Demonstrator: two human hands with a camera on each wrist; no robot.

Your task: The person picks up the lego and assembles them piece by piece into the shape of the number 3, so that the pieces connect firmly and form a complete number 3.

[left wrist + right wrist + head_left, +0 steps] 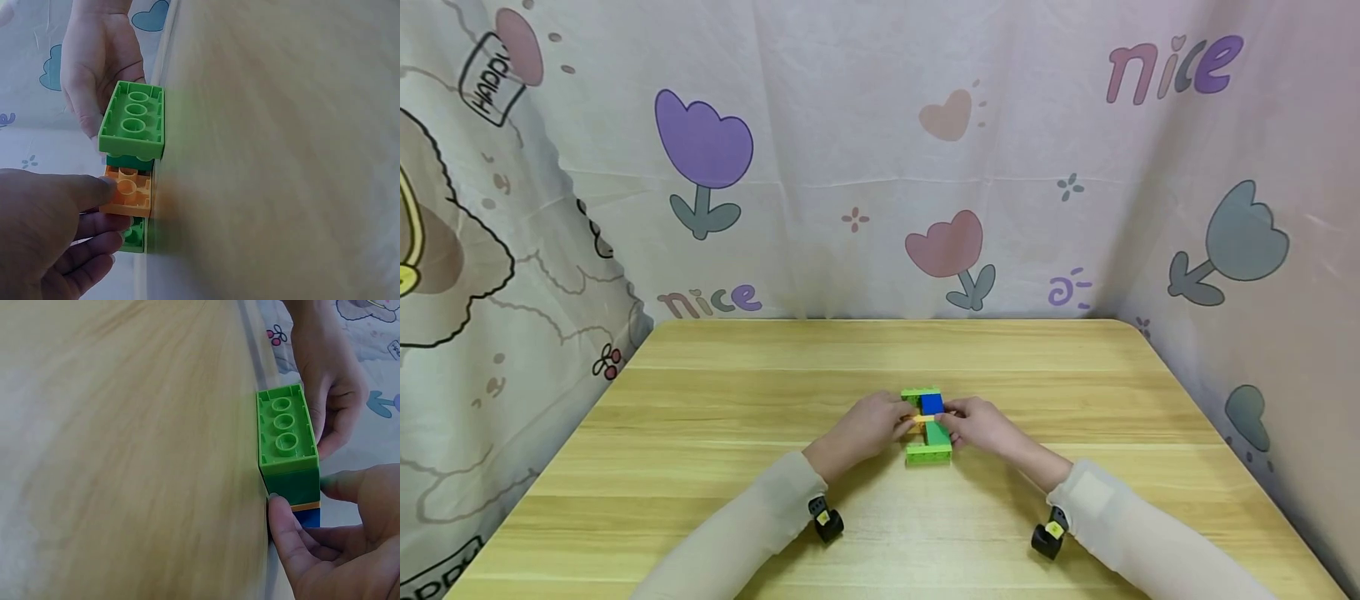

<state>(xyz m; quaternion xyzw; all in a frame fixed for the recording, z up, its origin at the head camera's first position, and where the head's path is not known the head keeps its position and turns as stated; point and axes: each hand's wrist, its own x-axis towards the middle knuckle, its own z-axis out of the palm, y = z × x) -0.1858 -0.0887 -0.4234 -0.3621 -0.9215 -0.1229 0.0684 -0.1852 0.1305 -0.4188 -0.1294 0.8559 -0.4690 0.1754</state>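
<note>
A joined row of toy building bricks lies on the wooden table between both hands. A light green brick forms the near end, its hollow underside facing the wrist cameras. Behind it come a dark green brick, an orange brick and a blue brick; another light green brick makes the far end. From the left, my left hand pinches the orange brick, thumb on its near face. On the other side, my right hand grips the dark green brick near the orange one between thumb and fingers.
The wooden table reaches back to a printed curtain, which also hangs along both sides. Each sleeved wrist wears a small black camera, the left camera and the right camera.
</note>
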